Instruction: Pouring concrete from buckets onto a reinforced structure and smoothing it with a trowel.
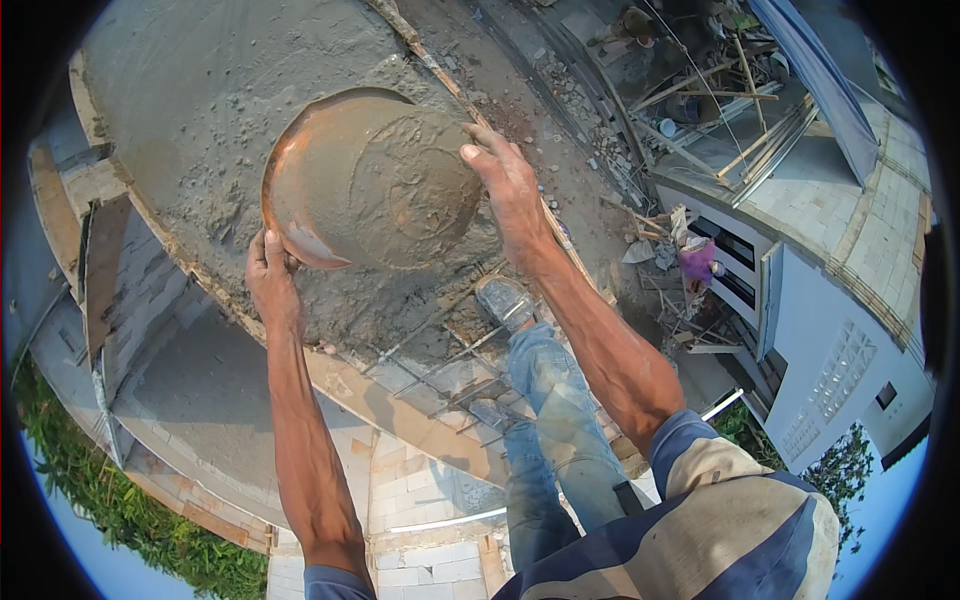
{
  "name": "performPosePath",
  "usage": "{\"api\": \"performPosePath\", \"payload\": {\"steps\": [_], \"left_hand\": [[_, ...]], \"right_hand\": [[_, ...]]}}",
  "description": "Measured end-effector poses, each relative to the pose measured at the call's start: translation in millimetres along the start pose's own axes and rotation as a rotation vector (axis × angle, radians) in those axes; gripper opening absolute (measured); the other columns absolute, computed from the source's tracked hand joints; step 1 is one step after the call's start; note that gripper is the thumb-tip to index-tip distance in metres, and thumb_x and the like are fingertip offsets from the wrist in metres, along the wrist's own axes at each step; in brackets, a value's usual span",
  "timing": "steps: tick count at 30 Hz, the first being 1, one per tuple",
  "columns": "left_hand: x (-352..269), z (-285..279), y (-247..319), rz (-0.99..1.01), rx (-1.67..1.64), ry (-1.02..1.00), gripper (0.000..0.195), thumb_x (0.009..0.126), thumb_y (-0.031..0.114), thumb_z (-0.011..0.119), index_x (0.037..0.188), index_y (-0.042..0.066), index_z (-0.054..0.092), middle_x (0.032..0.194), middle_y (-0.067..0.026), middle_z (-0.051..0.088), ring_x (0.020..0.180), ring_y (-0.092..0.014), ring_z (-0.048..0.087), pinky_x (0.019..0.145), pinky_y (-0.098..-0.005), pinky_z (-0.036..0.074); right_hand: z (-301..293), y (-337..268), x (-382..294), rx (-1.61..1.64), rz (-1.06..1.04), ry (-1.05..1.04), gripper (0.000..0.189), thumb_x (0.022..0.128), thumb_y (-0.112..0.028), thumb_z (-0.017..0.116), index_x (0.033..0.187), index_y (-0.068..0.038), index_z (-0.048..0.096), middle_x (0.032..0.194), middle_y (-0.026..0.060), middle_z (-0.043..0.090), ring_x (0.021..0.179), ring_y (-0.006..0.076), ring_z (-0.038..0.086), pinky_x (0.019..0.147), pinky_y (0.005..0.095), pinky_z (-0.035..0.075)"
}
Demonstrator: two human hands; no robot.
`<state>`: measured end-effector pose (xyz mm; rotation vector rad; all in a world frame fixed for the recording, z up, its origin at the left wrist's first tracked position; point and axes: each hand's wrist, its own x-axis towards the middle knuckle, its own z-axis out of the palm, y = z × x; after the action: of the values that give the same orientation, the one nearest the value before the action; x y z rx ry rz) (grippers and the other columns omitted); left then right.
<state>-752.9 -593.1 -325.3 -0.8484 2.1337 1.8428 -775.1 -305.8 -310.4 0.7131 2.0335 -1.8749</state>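
A bucket (375, 180), caked in wet concrete, is tipped over so its base faces up towards me. Orange-brown shows along its rim. My left hand (271, 274) grips that rim at the lower left. On the opposite side my right hand (508, 176) holds the edge of the base, fingers curled partly out of sight. Beneath and around the bucket spreads wet grey concrete (187, 90). What is inside the bucket is hidden.
Bare rebar mesh (450, 360) lies near my boots (504, 300). A plank edge (240, 319) bounds the concrete, with a drop beyond it to block walls (157, 274). A long pole (442, 71) runs past my right side. Far below, a person (697, 259) stands among scrap wood.
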Motion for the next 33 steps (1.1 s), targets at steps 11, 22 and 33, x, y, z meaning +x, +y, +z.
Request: {"api": "performPosePath", "payload": {"steps": [11,22,33], "left_hand": [[28.0,10.8,24.5,-0.107,-0.367,0.111,0.020,0.095,0.025,0.053,0.099,0.006,0.052,0.076,0.0025,0.051,0.067,-0.007,0.048,0.067,-0.0255,0.044],[131.2,66.5,-71.4,-0.367,-0.187,0.146,0.016,0.096,0.020,0.050,0.093,0.004,0.053,0.066,0.0030,0.047,0.056,-0.008,0.045,0.060,-0.0283,0.044],[112.5,60.2,41.0,0.130,-0.465,0.106,0.015,0.094,0.019,0.053,0.092,0.004,0.054,0.068,0.0002,0.052,0.061,-0.011,0.050,0.062,-0.0326,0.047]], "right_hand": [[27.2,-95.5,72.1,-0.309,-0.439,-0.126,0.071,0.081,-0.058,0.051,0.127,-0.004,0.053,0.119,0.0236,0.053,0.117,0.0305,0.047,0.095,0.0479,0.038],[43.5,-4.4,181.6,-0.477,-0.364,0.118,0.060,0.075,-0.047,0.056,0.114,-0.002,0.063,0.114,0.0268,0.057,0.107,0.0385,0.054,0.093,0.0448,0.041],[-6.4,-67.3,139.6,-0.401,-0.933,0.069,0.035,0.093,-0.029,0.041,0.105,-0.005,0.063,0.095,0.0219,0.064,0.092,0.0368,0.060,0.083,0.0402,0.045]]}}
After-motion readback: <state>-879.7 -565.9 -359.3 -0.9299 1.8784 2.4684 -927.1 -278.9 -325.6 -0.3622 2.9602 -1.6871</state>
